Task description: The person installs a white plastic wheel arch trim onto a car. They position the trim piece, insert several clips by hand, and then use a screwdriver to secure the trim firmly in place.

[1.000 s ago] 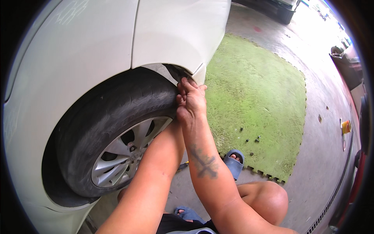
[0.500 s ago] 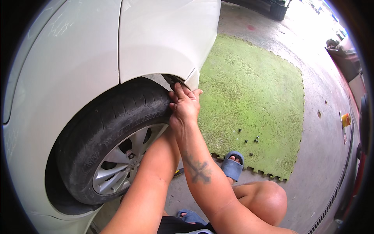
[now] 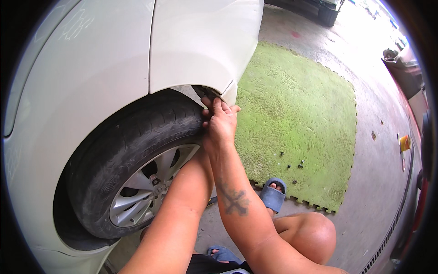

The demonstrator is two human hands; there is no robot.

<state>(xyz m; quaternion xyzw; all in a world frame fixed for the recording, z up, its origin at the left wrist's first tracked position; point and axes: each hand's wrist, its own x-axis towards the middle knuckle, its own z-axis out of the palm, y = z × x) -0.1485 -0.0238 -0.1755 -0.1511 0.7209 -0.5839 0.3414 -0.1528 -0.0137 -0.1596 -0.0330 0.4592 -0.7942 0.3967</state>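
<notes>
A white car's bumper corner (image 3: 230,93) meets the wheel arch just behind the black tyre (image 3: 132,125). My right hand (image 3: 222,122) is at this corner, its fingers bent up and closed around the lower edge of the bumper. A dark gap (image 3: 200,91) shows above the fingers, between the arch lip and tyre. My left forearm (image 3: 175,214) passes in front of the silver alloy wheel (image 3: 141,185) and runs behind my right wrist. The left hand is mostly hidden there; what its fingers do does not show.
A green foam mat (image 3: 301,114) lies on the concrete right of the car, with several small dark fasteners (image 3: 300,165) on it. My foot in a blue slipper (image 3: 273,194) stands at its near edge. A yellow-orange container (image 3: 404,142) and a drain grate (image 3: 394,223) are farther right.
The view has shifted slightly, so the car appears a little farther right. My right hand stays at the bumper corner, its fingers slightly repositioned at the edge.
</notes>
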